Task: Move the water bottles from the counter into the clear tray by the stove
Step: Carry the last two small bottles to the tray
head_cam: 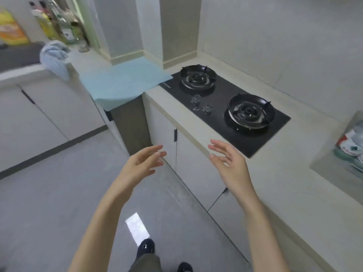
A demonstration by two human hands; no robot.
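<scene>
My left hand (141, 163) and my right hand (228, 163) are both held out in front of me with fingers spread, palms turned toward each other, holding nothing. They hover over the floor and the front edge of the counter (196, 143), just short of the black two-burner stove (225, 101). At the far right edge a clear tray (330, 160) is partly in view, with what look like bottles (351, 142) with red and white labels inside it. No loose water bottle shows on the counter near the stove.
A light blue mat (121, 83) lies on a lower surface left of the stove. A blue-white cloth (54, 57) hangs over the left counter's corner. Bottles and jars (59, 22) crowd the far left corner. Cabinet doors (196, 173) lie below the counter; my shoe (145, 249) is on the grey floor.
</scene>
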